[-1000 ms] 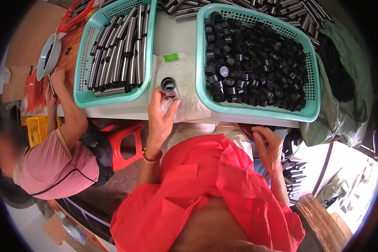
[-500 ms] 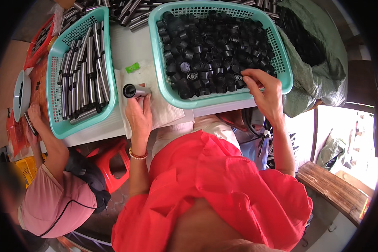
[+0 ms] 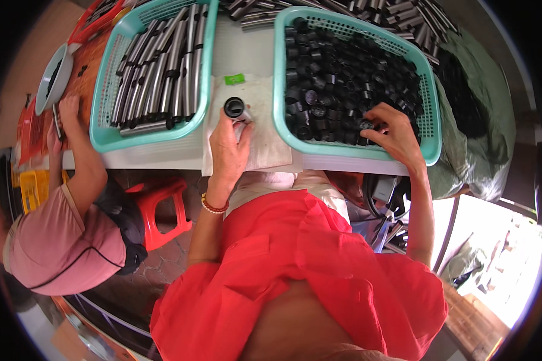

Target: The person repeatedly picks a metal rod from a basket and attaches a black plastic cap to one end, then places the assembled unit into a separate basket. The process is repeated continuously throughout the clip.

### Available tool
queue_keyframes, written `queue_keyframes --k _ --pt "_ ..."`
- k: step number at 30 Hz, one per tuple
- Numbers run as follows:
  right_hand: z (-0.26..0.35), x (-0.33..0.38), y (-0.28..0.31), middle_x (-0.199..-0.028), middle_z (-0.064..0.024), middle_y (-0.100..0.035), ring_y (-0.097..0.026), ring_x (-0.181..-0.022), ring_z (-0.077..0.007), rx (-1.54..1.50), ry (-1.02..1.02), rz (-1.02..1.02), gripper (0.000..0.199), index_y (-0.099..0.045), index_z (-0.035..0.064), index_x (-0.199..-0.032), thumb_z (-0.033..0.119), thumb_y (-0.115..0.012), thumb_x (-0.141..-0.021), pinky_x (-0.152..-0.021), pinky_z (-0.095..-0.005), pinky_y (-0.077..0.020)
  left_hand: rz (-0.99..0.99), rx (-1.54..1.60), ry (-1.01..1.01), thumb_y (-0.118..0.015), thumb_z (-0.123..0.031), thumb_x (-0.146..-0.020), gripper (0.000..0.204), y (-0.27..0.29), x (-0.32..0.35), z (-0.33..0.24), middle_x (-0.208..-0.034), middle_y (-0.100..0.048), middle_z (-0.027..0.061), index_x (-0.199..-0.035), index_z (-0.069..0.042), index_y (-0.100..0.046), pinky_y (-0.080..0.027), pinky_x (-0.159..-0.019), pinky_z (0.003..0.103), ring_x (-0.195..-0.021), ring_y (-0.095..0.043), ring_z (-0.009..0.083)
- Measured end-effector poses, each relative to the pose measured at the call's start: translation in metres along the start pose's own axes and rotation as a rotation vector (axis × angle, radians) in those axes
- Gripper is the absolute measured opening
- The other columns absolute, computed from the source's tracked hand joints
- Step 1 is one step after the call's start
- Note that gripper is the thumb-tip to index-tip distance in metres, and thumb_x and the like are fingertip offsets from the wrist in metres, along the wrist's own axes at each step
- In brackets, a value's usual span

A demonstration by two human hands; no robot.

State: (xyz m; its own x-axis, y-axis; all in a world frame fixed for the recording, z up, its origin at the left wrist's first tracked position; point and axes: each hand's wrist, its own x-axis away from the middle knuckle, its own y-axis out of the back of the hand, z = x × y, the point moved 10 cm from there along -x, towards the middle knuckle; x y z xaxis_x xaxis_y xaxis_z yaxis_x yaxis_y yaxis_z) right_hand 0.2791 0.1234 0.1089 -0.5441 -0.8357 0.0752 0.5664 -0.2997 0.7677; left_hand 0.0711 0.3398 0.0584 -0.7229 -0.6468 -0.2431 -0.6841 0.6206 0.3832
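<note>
My left hand point(image 3: 230, 147) is closed around a short, silvery metal tube point(image 3: 245, 113), whose black-lined open end tilts up toward me. It is over a white cloth point(image 3: 265, 141) on the table. At the near right part of a turquoise basket point(image 3: 279, 78) heaped with small black plastic caps point(image 3: 337, 78), my right hand point(image 3: 397, 135) pinches one black cap point(image 3: 365, 125) between thumb and fingertips. To the left, a second turquoise basket point(image 3: 206, 72) holds several long metal tubes with black fittings point(image 3: 162, 72).
A small green packet point(image 3: 235, 79) lies beyond the cloth. Loose metal tubes point(image 3: 415, 21) are piled at the back. A green sack point(image 3: 485, 141) stands right. At left, a person in pink point(image 3: 72, 240) works beside a pale bowl point(image 3: 55, 78) and a red stool point(image 3: 162, 216).
The view has swung, so the baskets and hands appear farther right. My right hand, earlier with fingertips down among the caps, now grips one. My left hand still holds the tube.
</note>
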Motion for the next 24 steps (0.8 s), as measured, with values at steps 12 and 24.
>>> queue_keyframes --k 12,24 --pt "0.127 -0.056 -0.019 -0.087 -0.0032 -0.062 -0.056 -0.069 -0.0059 -0.546 0.252 -0.03 0.032 -0.061 -0.0008 -0.102 -0.003 -0.07 -0.072 -0.059 -0.0186 -0.0463 -0.012 -0.088 -0.109 -0.062 0.003 -0.079 0.036 -0.002 0.004 -0.017 -0.087 -0.061 0.012 -0.111 -0.004 -0.049 -0.049 -0.066 0.035 -0.075 -0.062 0.0266" --pt "0.206 -0.051 -0.04 -0.104 -0.0116 -0.066 -0.065 -0.084 -0.0218 -0.175 0.656 -0.115 0.03 -0.065 0.0045 -0.109 -0.002 -0.063 -0.08 -0.07 -0.0292 -0.0523 -0.001 -0.077 -0.108 -0.06 -0.001 -0.083 0.028 0.001 0.004 -0.019 -0.09 -0.059 0.0161 -0.107 0.0 -0.047 -0.053 -0.076 0.037 -0.081 -0.063 0.0301"
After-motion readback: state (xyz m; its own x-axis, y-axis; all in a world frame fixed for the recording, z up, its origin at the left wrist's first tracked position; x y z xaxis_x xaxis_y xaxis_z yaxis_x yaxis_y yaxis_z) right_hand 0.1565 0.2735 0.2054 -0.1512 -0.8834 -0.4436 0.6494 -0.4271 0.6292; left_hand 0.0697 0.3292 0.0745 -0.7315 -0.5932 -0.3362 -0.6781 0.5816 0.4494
